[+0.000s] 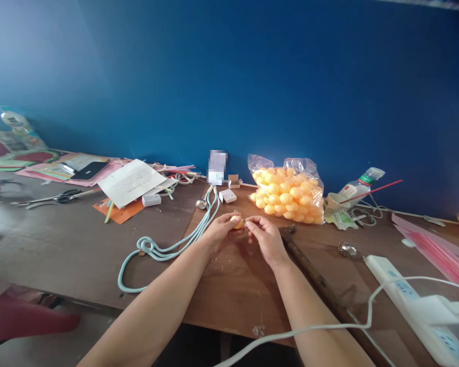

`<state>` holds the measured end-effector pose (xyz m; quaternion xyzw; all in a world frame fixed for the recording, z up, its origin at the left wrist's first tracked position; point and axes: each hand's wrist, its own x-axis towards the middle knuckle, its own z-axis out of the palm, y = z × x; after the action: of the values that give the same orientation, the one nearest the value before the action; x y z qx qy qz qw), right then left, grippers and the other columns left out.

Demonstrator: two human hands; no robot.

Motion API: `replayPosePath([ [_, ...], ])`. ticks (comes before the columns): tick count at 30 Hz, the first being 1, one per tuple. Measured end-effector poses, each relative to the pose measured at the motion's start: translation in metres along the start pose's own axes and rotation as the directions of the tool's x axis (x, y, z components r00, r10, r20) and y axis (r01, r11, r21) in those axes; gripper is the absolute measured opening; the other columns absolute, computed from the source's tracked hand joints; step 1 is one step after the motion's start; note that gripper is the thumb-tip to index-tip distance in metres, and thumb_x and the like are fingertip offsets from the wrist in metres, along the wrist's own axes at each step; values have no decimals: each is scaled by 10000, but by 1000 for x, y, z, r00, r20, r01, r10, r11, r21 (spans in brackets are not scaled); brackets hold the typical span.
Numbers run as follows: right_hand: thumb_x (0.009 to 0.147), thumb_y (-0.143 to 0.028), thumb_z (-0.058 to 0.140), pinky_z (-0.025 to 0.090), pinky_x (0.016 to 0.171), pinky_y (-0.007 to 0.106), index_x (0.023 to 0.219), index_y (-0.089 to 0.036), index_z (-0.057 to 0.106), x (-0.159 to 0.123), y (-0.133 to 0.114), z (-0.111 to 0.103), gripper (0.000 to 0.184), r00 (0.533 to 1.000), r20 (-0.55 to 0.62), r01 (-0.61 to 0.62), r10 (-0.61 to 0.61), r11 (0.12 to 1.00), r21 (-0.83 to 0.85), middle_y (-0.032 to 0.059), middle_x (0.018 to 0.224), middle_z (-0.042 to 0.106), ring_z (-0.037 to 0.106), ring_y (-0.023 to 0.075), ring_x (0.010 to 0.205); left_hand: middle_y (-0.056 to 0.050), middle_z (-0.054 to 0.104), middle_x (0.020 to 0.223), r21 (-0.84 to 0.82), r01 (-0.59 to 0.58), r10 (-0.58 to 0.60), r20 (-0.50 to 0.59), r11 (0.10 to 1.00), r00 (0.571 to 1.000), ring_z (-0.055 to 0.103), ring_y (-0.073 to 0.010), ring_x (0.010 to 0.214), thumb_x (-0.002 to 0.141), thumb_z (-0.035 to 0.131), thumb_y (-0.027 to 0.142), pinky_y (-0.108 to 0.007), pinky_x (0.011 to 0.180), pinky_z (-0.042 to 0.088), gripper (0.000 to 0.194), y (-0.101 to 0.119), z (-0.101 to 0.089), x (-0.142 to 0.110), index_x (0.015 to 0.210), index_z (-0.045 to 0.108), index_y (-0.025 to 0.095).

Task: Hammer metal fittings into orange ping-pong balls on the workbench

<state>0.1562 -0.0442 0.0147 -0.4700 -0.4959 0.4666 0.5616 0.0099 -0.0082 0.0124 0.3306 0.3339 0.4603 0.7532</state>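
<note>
My left hand [222,230] is closed around a small yellow-orange plastic ball [237,221] above the middle of the table. Right beside it, my right hand [266,238] is pinched, thumb against index finger, close to the ball's side. Whatever those fingertips hold is too small to make out. Just behind my hands stands a clear plastic bag [286,196] full of many similar balls. A loop of light blue cord [164,250] runs over the table on the left, leading to a pixelated phone-like object [217,168] by the wall.
On the left lie scissors [63,198], white paper [132,182] and coloured sheets. To the right are a dark stick [309,270], a tilted bottle [361,186], a paper cup [335,203] and a power strip [393,285]. A white cable [290,334] crosses over my right forearm.
</note>
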Motion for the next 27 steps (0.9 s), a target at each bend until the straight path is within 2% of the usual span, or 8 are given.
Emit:
replayPosePath([
  [2, 739, -407, 705, 449, 481, 222, 847, -191, 656, 0, 1, -1, 246, 1000, 1, 0, 0, 1000, -5, 3, 709, 624, 510, 99, 555, -123, 663, 910, -99, 29, -30, -6, 995, 1000, 671, -151, 776, 868, 579, 147, -281, 762, 578, 158, 2, 1, 0, 998, 632, 73],
  [6, 748, -405, 697, 424, 478, 220, 843, -193, 652, 1, 2, -2, 236, 1000, 0, -5, 5, 999, -36, -25, 617, 579, 492, 94, 516, -125, 648, 858, -209, 56, -63, -24, 976, 998, 660, -169, 809, 891, 517, 133, -319, 807, 580, 141, 4, 2, 2, 850, 632, 61],
  [12, 752, -414, 688, 416, 468, 238, 827, -202, 647, -1, -2, 0, 228, 1000, 29, -6, 9, 994, -107, -30, 593, 562, 485, 112, 513, -92, 631, 786, -231, 48, -49, -1, 972, 999, 643, -153, 786, 870, 471, 55, -309, 829, 570, 194, 3, 1, 4, 743, 615, 81],
  [15, 758, -420, 680, 420, 470, 250, 821, -212, 650, -2, -2, 2, 220, 999, 47, 6, 1, 987, -158, -32, 584, 562, 483, 116, 498, -98, 648, 823, -185, 36, -41, -27, 982, 999, 640, -135, 763, 886, 474, 86, -288, 805, 569, 186, 1, -1, 4, 784, 629, 82],
  [18, 752, -438, 682, 412, 466, 255, 809, -222, 648, -3, 0, 4, 227, 998, 67, 19, -7, 984, -179, -35, 568, 564, 479, 118, 477, -78, 656, 843, -118, 40, -45, -42, 992, 998, 634, -116, 686, 884, 545, 166, -275, 719, 577, 121, 0, -3, 4, 911, 646, 104],
  [22, 740, -449, 692, 409, 473, 253, 802, -224, 644, -4, 2, 5, 239, 997, 79, 25, -11, 983, -180, -33, 584, 582, 480, 113, 476, -53, 649, 822, -11, 53, -53, -14, 999, 998, 605, -90, 570, 837, 648, 266, -212, 552, 537, 247, -2, -5, 4, 1047, 648, 136],
  [24, 744, -452, 688, 406, 471, 252, 804, -226, 639, -4, 1, 5, 239, 997, 81, 26, -11, 984, -177, -34, 588, 585, 479, 112, 475, -58, 652, 835, -11, 45, -45, -10, 999, 999, 608, -85, 580, 828, 662, 271, -193, 546, 525, 274, -1, -5, 3, 1064, 651, 132],
  [27, 759, -451, 677, 404, 469, 252, 806, -227, 629, -4, 0, 4, 234, 997, 78, 20, -6, 983, -182, -39, 564, 564, 475, 113, 470, -76, 662, 863, -56, 42, -43, -18, 998, 999, 632, -104, 648, 866, 611, 254, -234, 634, 554, 260, -1, -2, 2, 1085, 653, 120],
])
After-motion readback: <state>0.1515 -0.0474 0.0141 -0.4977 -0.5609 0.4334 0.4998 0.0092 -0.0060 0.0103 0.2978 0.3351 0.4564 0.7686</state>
